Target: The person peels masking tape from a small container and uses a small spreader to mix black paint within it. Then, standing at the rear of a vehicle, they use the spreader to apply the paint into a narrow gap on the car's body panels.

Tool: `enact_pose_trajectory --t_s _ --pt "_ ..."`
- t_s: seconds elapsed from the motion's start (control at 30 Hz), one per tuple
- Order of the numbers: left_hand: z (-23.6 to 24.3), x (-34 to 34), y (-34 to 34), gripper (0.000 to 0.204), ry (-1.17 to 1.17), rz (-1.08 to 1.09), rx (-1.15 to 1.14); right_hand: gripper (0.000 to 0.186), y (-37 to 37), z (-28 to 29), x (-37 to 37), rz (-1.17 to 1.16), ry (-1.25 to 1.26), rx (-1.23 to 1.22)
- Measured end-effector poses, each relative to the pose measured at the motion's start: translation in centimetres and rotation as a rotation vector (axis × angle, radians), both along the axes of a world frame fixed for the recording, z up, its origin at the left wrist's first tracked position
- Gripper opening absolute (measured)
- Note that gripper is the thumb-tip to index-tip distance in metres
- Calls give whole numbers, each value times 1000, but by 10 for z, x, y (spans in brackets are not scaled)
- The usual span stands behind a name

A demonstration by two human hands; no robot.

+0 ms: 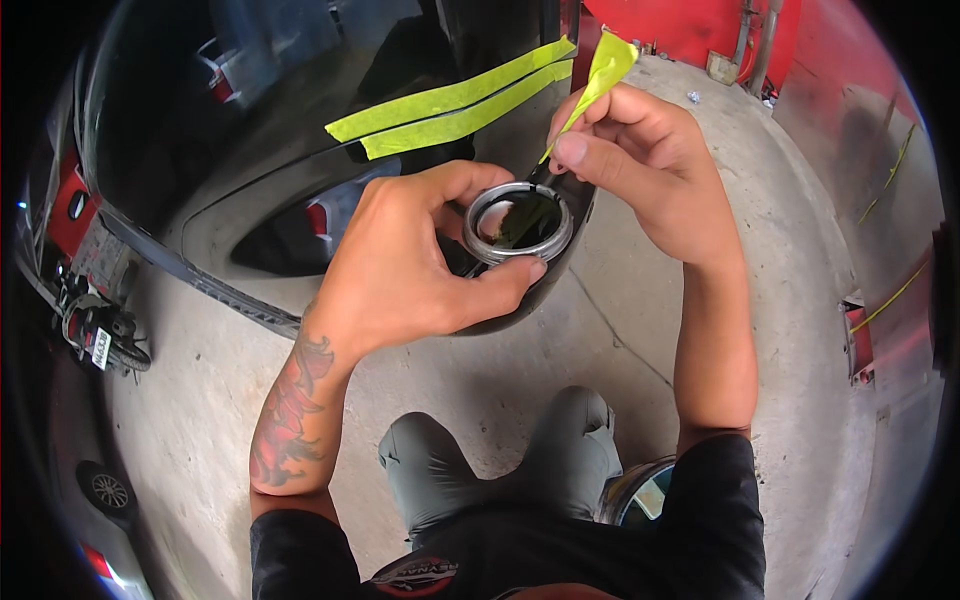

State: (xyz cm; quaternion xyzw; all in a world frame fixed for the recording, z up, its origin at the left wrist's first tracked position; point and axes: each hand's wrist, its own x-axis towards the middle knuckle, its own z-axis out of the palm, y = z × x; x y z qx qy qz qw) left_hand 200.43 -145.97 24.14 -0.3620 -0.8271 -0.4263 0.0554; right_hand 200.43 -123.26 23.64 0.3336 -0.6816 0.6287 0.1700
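My left hand (400,255) is closed around a silver ring (482,252), its thumb on the near side and its fingers on the far side. Dark, glossy reflections show inside the ring; I cannot tell whether that is its own face or the panel behind. My right hand (650,165) pinches a twisted yellow-green strip of masking tape (606,75) just beyond the ring. The strip's wide end sticks up past my fingers, and its thin end points down toward the rim. Behind both hands is a glossy black car body panel (300,60) with two masking tape bands (440,105) across it.
The panel's lower edge (235,305) curves past my left forearm. A bucket-like container (640,500) stands beside my right knee on the concrete floor (520,360). A motorcycle (105,330) and a silver car (105,500) are at the left, a red surface (690,25) at the back right.
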Motion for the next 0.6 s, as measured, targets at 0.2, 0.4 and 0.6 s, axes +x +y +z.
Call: enact_pose_trajectory --t_s 0.2,0.4,0.6 --pt "9 2 -1 50 18 30 54 13 1 7 2 -27 41 61" --pt "11 -5 -10 50 34 18 22 14 -5 11 -2 -40 59 90" --pt "13 -4 -8 48 72 36 45 14 -3 13 -5 -20 72 98"
